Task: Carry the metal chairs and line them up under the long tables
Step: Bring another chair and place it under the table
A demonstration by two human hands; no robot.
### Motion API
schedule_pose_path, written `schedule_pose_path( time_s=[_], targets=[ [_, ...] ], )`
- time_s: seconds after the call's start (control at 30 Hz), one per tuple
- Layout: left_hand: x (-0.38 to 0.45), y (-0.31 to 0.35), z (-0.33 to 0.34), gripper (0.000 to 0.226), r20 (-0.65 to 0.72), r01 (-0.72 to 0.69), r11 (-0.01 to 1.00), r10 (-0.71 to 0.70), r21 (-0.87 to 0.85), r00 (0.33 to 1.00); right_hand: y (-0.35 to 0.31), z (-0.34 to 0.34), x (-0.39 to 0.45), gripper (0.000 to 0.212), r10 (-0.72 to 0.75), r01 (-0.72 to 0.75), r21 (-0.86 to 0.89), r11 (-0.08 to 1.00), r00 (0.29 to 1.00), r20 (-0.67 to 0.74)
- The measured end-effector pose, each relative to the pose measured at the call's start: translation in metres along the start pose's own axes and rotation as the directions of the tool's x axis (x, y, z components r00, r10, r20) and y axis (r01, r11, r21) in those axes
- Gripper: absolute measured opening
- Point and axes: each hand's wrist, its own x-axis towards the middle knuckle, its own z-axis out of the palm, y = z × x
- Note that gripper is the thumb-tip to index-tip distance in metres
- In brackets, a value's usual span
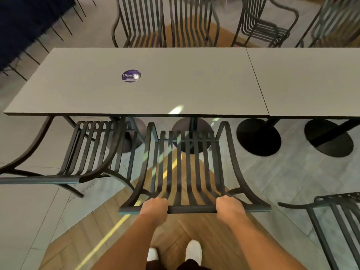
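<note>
A dark metal slatted chair [191, 168] stands in front of me, its seat front partly under the near edge of the long grey table [148, 90]. My left hand [154, 208] grips the left part of the chair's top back rail. My right hand [229, 208] grips the right part of the same rail. A second metal chair [91, 151] sits to the left, tucked partly under the same table. A third chair [337, 221] shows at the lower right edge, away from the tables.
A second grey table [311, 82] adjoins on the right, with round black bases [258, 137] beneath. Several metal chairs [165, 22] line the far side. A purple round sticker [131, 76] lies on the tabletop. My white shoes [192, 250] stand on wood flooring.
</note>
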Motion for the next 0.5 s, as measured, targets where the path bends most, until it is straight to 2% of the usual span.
schedule_pose_path(
  time_s=[0.17,0.5],
  targets=[
    [0.023,-0.010,-0.012,0.019,-0.023,0.015,0.999,-0.015,-0.030,1.000,-0.005,-0.014,0.018,0.026,-0.025,0.025,0.000,1.000,1.000,0.008],
    [0.063,-0.030,-0.042,0.020,0.024,0.023,0.999,-0.024,0.036,0.999,-0.021,-0.040,0.044,0.025,-0.004,0.002,0.069,0.998,0.999,0.033]
  ],
)
